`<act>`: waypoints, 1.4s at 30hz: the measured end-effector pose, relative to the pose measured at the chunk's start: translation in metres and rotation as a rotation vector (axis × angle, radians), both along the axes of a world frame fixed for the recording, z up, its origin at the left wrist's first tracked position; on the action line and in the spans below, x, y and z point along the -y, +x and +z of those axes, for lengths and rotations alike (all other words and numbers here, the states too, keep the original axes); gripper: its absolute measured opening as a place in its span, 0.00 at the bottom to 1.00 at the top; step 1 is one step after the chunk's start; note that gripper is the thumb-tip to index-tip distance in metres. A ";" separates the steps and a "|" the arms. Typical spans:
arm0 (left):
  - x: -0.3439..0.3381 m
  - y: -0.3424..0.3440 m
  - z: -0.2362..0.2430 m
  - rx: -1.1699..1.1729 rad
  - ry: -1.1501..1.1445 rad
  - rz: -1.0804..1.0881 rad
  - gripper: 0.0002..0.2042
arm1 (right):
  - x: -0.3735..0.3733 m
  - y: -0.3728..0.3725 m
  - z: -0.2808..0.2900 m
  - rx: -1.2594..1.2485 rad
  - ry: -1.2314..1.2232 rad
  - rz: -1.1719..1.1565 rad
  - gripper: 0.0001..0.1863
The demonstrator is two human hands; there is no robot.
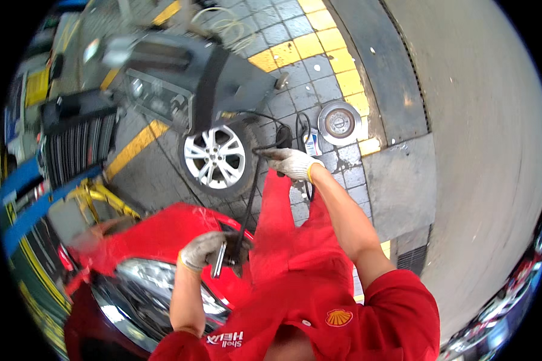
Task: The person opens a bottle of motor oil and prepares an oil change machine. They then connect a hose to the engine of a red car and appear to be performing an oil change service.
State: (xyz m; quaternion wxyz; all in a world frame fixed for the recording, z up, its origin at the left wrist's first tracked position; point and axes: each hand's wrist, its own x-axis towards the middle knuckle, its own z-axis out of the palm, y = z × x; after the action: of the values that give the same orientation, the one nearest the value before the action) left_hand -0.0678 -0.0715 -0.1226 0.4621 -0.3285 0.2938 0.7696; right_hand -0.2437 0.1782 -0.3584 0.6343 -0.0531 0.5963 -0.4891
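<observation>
My left hand [203,250], in a pale, dirty work glove, is closed around a tool with a shiny metal bar [219,261]. The tool's exact kind is hidden by the glove and blur. From it a black hose [249,207] runs up to my right hand [290,163], also gloved, with its fingers closed on the hose. More of the hose loops on the tiles just beyond that hand. A car wheel with a silver rim [215,157] lies flat on the floor, left of my right hand. Close by my left hand is the red car's body [162,231].
A metal brake disc [339,123] lies on the tiles to the right, near a small blue-and-white package [312,143]. A dark grey machine [235,78] stands beyond the wheel. At left are a yellow metal frame [102,198] and a blue beam [48,207].
</observation>
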 end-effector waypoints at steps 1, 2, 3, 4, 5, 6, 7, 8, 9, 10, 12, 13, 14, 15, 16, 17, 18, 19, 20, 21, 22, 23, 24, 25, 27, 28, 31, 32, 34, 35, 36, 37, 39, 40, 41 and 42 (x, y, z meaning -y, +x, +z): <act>-0.009 0.019 0.016 -0.033 -0.002 0.039 0.45 | -0.009 0.001 0.036 -0.138 -0.017 -0.002 0.33; -0.026 0.017 0.053 -0.055 -0.174 -0.018 0.53 | -0.015 0.017 0.037 -0.289 -0.056 -0.074 0.34; -0.033 0.035 0.076 -0.089 -0.243 0.009 0.54 | -0.023 0.037 0.029 -0.465 -0.042 -0.153 0.34; -0.038 0.054 0.093 -0.129 -0.309 0.044 0.55 | -0.028 0.048 0.030 -0.649 -0.032 -0.229 0.34; -0.045 0.065 0.119 -0.157 -0.277 0.068 0.56 | -0.032 0.050 0.050 -0.541 -0.048 -0.356 0.34; -0.048 0.086 0.142 -0.207 -0.235 0.134 0.50 | -0.036 0.054 0.071 -0.426 -0.064 -0.480 0.34; -0.056 0.103 0.160 -0.230 -0.288 0.167 0.51 | -0.042 0.051 0.086 -0.271 -0.036 -0.570 0.32; -0.065 0.121 0.177 -0.244 -0.340 0.196 0.51 | -0.049 0.050 0.108 -0.286 -0.055 -0.697 0.31; -0.074 0.145 0.194 -0.229 -0.390 0.279 0.53 | -0.053 0.046 0.119 -0.252 -0.079 -0.767 0.30; -0.083 0.163 0.207 -0.249 -0.447 0.326 0.56 | -0.061 0.039 0.125 -0.216 -0.096 -0.843 0.30; -0.099 0.184 0.242 -0.391 -0.387 0.369 0.59 | -0.077 0.035 0.125 -0.151 -0.086 -0.958 0.28; -0.104 0.206 0.245 -0.455 -0.403 0.394 0.62 | -0.087 0.031 0.120 -0.135 -0.050 -0.962 0.28; -0.111 0.225 0.253 -0.471 -0.359 0.445 0.63 | -0.093 0.026 0.112 -0.185 0.007 -0.929 0.29; -0.118 0.241 0.257 -0.497 -0.334 0.497 0.63 | -0.105 0.020 0.094 -0.198 0.023 -0.913 0.29; -0.125 0.262 0.259 -0.516 -0.308 0.556 0.63 | -0.116 0.019 0.082 -0.209 0.045 -0.890 0.30; -0.136 0.281 0.268 -0.502 -0.294 0.605 0.62 | -0.121 0.025 0.083 -0.197 0.074 -0.904 0.26; -0.150 0.298 0.278 -0.408 -0.333 0.704 0.64 | -0.127 0.028 0.086 -0.187 0.104 -0.918 0.22; -0.160 0.317 0.279 -0.440 -0.292 0.732 0.63 | -0.151 0.015 0.054 -0.158 0.092 -0.870 0.11; -0.172 0.344 0.278 -0.459 -0.261 0.784 0.62 | -0.153 0.022 0.054 -0.074 0.050 -0.942 0.04; -0.180 0.367 0.282 -0.428 -0.238 0.790 0.59 | -0.165 0.024 0.041 0.048 0.005 -1.004 0.05; -0.190 0.380 0.283 -0.528 -0.215 0.762 0.58 | -0.178 0.025 0.026 0.156 -0.039 -1.068 0.06; -0.201 0.400 0.284 -0.567 -0.170 0.780 0.55 | -0.183 0.037 0.025 0.254 -0.067 -1.080 0.10; -0.212 0.420 0.283 -0.607 -0.125 0.794 0.53 | -0.190 0.053 0.022 0.249 -0.021 -1.065 0.10; -0.224 0.436 0.283 -0.658 -0.140 0.772 0.51 | -0.191 0.068 0.027 0.239 0.016 -1.046 0.11; -0.252 0.462 0.285 -0.759 -0.171 0.722 0.48 | -0.190 0.097 0.035 0.250 0.043 -1.049 0.10; -0.267 0.470 0.291 -0.712 -0.329 0.732 0.41 | -0.194 0.107 0.037 0.263 0.033 -1.083 0.10; -0.295 0.519 0.293 -0.815 -0.413 0.646 0.40 | -0.230 0.116 0.017 0.237 -0.032 -1.168 0.19; -0.307 0.538 0.290 -0.904 -0.389 0.637 0.41 | -0.229 0.131 0.024 0.172 -0.060 -1.168 0.22; -0.342 0.581 0.293 -0.960 -0.412 0.677 0.42 | -0.235 0.156 0.034 0.191 -0.089 -1.180 0.23; -0.355 0.596 0.297 -0.948 -0.428 0.719 0.43 | -0.244 0.165 0.036 0.196 -0.055 -1.160 0.23; -0.372 0.613 0.303 -0.940 -0.465 0.760 0.43 | -0.251 0.176 0.037 0.200 -0.020 -1.139 0.22; -0.388 0.629 0.308 -0.931 -0.501 0.793 0.43 | -0.257 0.189 0.039 0.204 0.012 -1.118 0.22; -0.423 0.654 0.315 -0.918 -0.575 0.876 0.44 | -0.262 0.213 0.036 0.242 0.000 -0.982 0.17; -0.440 0.663 0.326 -0.907 -0.615 0.901 0.44 | -0.266 0.226 0.029 0.228 -0.023 -0.898 0.16; -0.456 0.673 0.329 -0.899 -0.653 0.928 0.44 | -0.262 0.241 0.029 0.173 -0.007 -0.811 0.16; -0.468 0.680 0.333 -0.894 -0.693 0.946 0.45 | -0.258 0.258 0.030 0.118 0.005 -0.733 0.15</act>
State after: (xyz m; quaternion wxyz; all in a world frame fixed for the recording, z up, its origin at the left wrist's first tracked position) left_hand 0.6117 0.3969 0.2109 -0.2133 -0.2021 0.5072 0.8102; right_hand 0.0147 0.4358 -0.3281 0.4506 0.1939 0.5393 -0.6845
